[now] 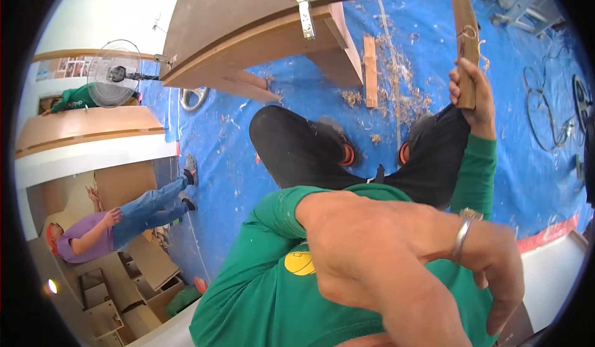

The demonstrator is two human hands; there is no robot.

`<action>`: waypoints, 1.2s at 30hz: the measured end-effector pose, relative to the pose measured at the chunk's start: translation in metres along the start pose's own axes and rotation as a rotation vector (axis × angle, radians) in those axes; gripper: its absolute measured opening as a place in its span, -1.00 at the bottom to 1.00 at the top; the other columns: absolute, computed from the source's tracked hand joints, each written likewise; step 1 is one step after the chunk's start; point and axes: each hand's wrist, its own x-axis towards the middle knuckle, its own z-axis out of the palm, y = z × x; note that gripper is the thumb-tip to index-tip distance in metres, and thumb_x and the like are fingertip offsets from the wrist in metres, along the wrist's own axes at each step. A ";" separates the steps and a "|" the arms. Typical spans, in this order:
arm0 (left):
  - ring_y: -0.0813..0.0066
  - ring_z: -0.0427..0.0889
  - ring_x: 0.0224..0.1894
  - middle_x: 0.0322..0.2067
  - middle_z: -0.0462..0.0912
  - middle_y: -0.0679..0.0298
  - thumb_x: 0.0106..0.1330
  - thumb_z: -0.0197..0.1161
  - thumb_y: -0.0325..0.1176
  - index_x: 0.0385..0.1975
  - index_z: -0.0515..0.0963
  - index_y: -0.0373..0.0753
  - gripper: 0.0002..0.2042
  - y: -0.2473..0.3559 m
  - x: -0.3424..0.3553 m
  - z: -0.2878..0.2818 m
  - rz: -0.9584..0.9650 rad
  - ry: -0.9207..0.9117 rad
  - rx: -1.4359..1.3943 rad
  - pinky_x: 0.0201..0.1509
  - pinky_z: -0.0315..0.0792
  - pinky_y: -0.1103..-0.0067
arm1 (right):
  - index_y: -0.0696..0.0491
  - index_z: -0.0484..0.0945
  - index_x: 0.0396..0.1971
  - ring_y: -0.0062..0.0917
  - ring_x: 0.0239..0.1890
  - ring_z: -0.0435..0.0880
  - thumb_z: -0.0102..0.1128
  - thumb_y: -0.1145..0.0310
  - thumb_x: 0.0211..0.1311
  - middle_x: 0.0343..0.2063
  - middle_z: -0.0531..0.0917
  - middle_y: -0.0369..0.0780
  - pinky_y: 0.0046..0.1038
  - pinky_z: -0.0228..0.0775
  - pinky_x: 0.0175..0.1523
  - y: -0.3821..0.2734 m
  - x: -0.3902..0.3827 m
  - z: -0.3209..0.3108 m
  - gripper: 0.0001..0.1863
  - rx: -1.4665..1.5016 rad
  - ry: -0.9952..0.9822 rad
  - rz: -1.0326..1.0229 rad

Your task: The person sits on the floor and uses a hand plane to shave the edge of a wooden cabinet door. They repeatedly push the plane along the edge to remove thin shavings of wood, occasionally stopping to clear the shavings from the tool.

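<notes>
At the upper right my right hand (476, 90) grips a flat wooden piece (466, 31) by its lower end. The piece stands nearly upright, with a rounded tip and a thin string tied round its middle. Close to the camera, my left hand (396, 241) bends across my green shirt. Its fingers are curved and apart, a silver ring shows on one, and I see nothing held in it. The lower picture edge cuts off part of this hand. Below my right hand are my dark trousers (310, 152) and my shoes.
Ahead stands a brown cabinet (248, 25) with a metal hinge (305, 12). Wood shavings (396, 80) and a wooden strip (370, 71) lie on the blue tarp (229, 161). A fan (114, 73) and two people (93, 235) are at left; cables (545, 108) lie right.
</notes>
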 end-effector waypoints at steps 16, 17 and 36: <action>0.08 0.76 -0.01 -0.08 0.81 0.06 0.39 0.42 -0.40 -0.03 0.80 -0.32 -0.77 0.037 0.059 -0.251 -0.455 -0.153 1.915 0.12 0.60 0.30 | 0.20 0.49 0.08 -0.70 -0.55 0.56 0.45 0.12 0.43 -0.36 0.53 -0.30 -0.59 0.44 -0.56 -0.001 -0.006 0.012 -0.50 -0.109 0.008 -0.003; 0.18 0.76 -0.11 -0.13 0.80 0.14 0.37 0.45 -0.40 -0.03 0.79 -0.29 -0.77 0.033 0.057 -0.256 -0.406 -0.174 1.955 0.03 0.61 0.37 | 0.19 0.48 0.12 -0.70 -0.54 0.56 0.42 0.13 0.46 -0.35 0.54 -0.30 -0.60 0.43 -0.56 0.000 -0.004 0.009 -0.50 -0.117 0.002 0.002; -0.03 0.70 0.28 0.13 0.79 -0.03 0.59 0.27 0.07 0.07 0.77 -0.27 -0.52 0.084 -0.011 -0.325 -0.457 0.774 2.133 0.38 0.52 0.22 | 0.17 0.37 0.54 -0.65 -0.29 0.58 0.28 0.00 0.60 -0.14 0.67 -0.27 -0.49 0.50 -0.20 0.022 0.015 0.065 -0.26 -0.449 0.078 -0.097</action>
